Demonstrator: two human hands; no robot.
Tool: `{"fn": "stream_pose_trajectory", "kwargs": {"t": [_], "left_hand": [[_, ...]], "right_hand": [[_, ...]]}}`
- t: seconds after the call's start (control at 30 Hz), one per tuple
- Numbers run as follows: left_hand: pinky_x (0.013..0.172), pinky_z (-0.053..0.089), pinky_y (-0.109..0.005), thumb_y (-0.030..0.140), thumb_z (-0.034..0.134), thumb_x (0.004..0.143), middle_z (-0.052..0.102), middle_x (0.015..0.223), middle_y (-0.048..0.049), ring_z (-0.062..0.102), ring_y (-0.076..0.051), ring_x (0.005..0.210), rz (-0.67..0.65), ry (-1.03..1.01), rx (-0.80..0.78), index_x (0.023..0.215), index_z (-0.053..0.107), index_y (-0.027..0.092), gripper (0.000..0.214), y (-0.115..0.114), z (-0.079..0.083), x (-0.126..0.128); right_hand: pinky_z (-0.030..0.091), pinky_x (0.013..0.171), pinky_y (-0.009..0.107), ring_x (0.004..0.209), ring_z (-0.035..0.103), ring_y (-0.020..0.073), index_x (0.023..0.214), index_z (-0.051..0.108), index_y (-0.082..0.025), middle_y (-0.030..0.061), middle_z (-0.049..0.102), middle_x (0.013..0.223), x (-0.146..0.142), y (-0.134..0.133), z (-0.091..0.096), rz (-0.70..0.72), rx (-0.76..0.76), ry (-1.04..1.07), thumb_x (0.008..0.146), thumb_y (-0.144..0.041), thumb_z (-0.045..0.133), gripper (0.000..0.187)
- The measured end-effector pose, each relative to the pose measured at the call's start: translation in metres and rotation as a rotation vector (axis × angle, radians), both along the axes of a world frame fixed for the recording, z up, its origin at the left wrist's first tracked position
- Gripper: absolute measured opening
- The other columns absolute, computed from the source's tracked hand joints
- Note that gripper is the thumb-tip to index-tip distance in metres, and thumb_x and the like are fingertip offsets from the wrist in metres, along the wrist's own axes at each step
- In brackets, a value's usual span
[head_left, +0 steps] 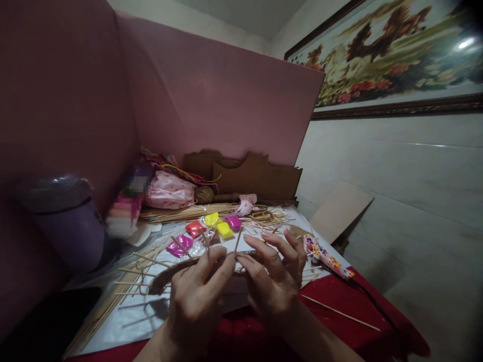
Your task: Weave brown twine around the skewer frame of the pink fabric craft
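A curved brown band [160, 282] with several thin sticks [145, 272] poking outward stands over the white sheet. My left hand [202, 289] is closed round its near edge, thumb and forefinger pressed together. Between both hands rises one upright stick [238, 240]. At its base, my right hand [275, 274] pinches what looks like a thin reed with thumb and forefinger, while its other fingers are raised and bent. My fingers hide much of the band and the exact pinch point.
Bright clay packets [225, 231] lie beyond the hands. Long reeds [103, 294] run along the left, near a purple bin [70, 226]. A twine ball [204, 195] and torn cardboard [256, 176] are at the back. Rightward lie a flowered glue gun [328, 257] and a loose stick [341, 312] on red cloth.
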State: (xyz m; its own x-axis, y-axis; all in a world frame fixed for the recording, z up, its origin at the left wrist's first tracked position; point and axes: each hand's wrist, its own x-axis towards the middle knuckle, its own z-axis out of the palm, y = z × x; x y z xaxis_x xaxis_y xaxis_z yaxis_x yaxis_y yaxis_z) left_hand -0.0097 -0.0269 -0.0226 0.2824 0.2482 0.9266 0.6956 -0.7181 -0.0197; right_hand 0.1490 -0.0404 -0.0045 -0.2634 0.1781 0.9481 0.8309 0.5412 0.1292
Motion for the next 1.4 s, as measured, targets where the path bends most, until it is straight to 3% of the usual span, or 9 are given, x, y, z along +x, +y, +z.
{"fn": "stream_pose_trajectory", "kwargs": {"t": [0.4, 0.73, 0.87, 0.97, 1.07, 1.13, 1.2, 1.3, 1.4], "left_hand": [[0.067, 0.05, -0.02, 0.004, 0.051, 0.081, 0.07, 0.089, -0.0072, 0.067, -0.013, 0.08, 0.0, -0.07, 0.033, 0.092, 0.058, 0.014, 0.017, -0.003, 0.005, 0.004], [0.058, 0.047, -0.017, 0.004, 0.052, 0.082, 0.071, 0.081, -0.0029, 0.066, -0.009, 0.066, -0.016, -0.106, 0.011, 0.097, 0.056, 0.016, 0.019, -0.005, 0.01, 0.007], [0.055, 0.046, -0.016, 0.012, 0.056, 0.081, 0.069, 0.076, 0.0007, 0.064, -0.008, 0.058, 0.067, -0.226, -0.025, 0.091, 0.057, 0.018, 0.012, -0.004, 0.011, 0.006], [0.055, 0.047, -0.018, 0.016, 0.057, 0.08, 0.067, 0.073, 0.0013, 0.062, -0.008, 0.056, 0.107, -0.381, -0.134, 0.089, 0.059, 0.018, 0.009, -0.005, 0.014, 0.003], [0.054, 0.047, -0.018, 0.017, 0.058, 0.079, 0.064, 0.071, 0.0025, 0.061, -0.008, 0.056, 0.097, -0.494, -0.238, 0.087, 0.058, 0.018, 0.008, -0.006, 0.019, -0.001], [0.054, 0.047, -0.019, 0.018, 0.057, 0.079, 0.063, 0.072, 0.0028, 0.06, -0.009, 0.057, 0.097, -0.536, -0.272, 0.086, 0.058, 0.019, 0.007, -0.006, 0.022, -0.003], [0.054, 0.047, -0.019, 0.019, 0.057, 0.08, 0.063, 0.073, 0.0028, 0.06, -0.009, 0.057, 0.1, -0.555, -0.278, 0.086, 0.058, 0.019, 0.007, -0.006, 0.023, -0.004], [0.056, 0.046, -0.02, 0.02, 0.057, 0.08, 0.063, 0.074, 0.0025, 0.061, -0.009, 0.058, 0.115, -0.553, -0.255, 0.086, 0.058, 0.02, 0.007, -0.003, 0.024, -0.006], [0.056, 0.046, -0.021, 0.022, 0.058, 0.079, 0.063, 0.071, 0.0025, 0.061, -0.01, 0.058, 0.154, -0.542, -0.233, 0.085, 0.059, 0.019, 0.006, 0.001, 0.031, -0.008]], "right_hand": [[0.029, 0.097, 0.053, 0.107, 0.046, 0.0262, 0.092, 0.06, -0.02, 0.0065, 0.063, 0.107, -0.003, -0.001, 0.006, -0.013, -0.021, 0.016, 0.072, -0.009, 0.052, 0.024], [0.03, 0.098, 0.05, 0.108, 0.046, 0.0253, 0.088, 0.059, -0.021, 0.006, 0.061, 0.11, -0.007, 0.001, 0.008, -0.036, -0.008, 0.023, 0.076, -0.01, 0.051, 0.017], [0.035, 0.094, 0.05, 0.108, 0.045, 0.0264, 0.1, 0.06, -0.021, 0.0075, 0.06, 0.111, -0.004, -0.004, 0.008, -0.005, 0.019, 0.083, 0.077, -0.01, 0.051, 0.027], [0.042, 0.083, 0.046, 0.097, 0.051, 0.0255, 0.092, 0.061, -0.019, 0.0086, 0.064, 0.097, 0.003, -0.013, 0.003, 0.104, 0.033, 0.121, 0.077, -0.012, 0.053, 0.018], [0.045, 0.066, 0.035, 0.072, 0.056, 0.0188, 0.082, 0.059, -0.016, 0.0058, 0.064, 0.072, 0.011, -0.019, -0.011, 0.329, -0.08, 0.078, 0.082, -0.015, 0.05, 0.009], [0.042, 0.055, 0.029, 0.059, 0.053, 0.015, 0.075, 0.056, -0.016, 0.0035, 0.058, 0.06, 0.014, -0.021, -0.025, 0.416, -0.145, 0.1, 0.087, -0.021, 0.046, 0.016], [0.037, 0.049, 0.025, 0.052, 0.049, 0.0126, 0.07, 0.054, -0.017, 0.0012, 0.054, 0.055, 0.016, -0.022, -0.038, 0.434, -0.23, 0.163, 0.086, -0.019, 0.046, 0.019], [0.038, 0.05, 0.023, 0.053, 0.05, 0.0118, 0.068, 0.054, -0.018, 0.0002, 0.053, 0.057, 0.017, -0.026, -0.05, 0.39, -0.482, 0.267, 0.084, -0.016, 0.049, 0.017], [0.038, 0.047, 0.021, 0.051, 0.05, 0.0115, 0.062, 0.053, -0.018, -0.001, 0.051, 0.054, 0.013, -0.029, -0.055, 0.332, -0.789, 0.462, 0.083, -0.027, 0.052, 0.024]]}}
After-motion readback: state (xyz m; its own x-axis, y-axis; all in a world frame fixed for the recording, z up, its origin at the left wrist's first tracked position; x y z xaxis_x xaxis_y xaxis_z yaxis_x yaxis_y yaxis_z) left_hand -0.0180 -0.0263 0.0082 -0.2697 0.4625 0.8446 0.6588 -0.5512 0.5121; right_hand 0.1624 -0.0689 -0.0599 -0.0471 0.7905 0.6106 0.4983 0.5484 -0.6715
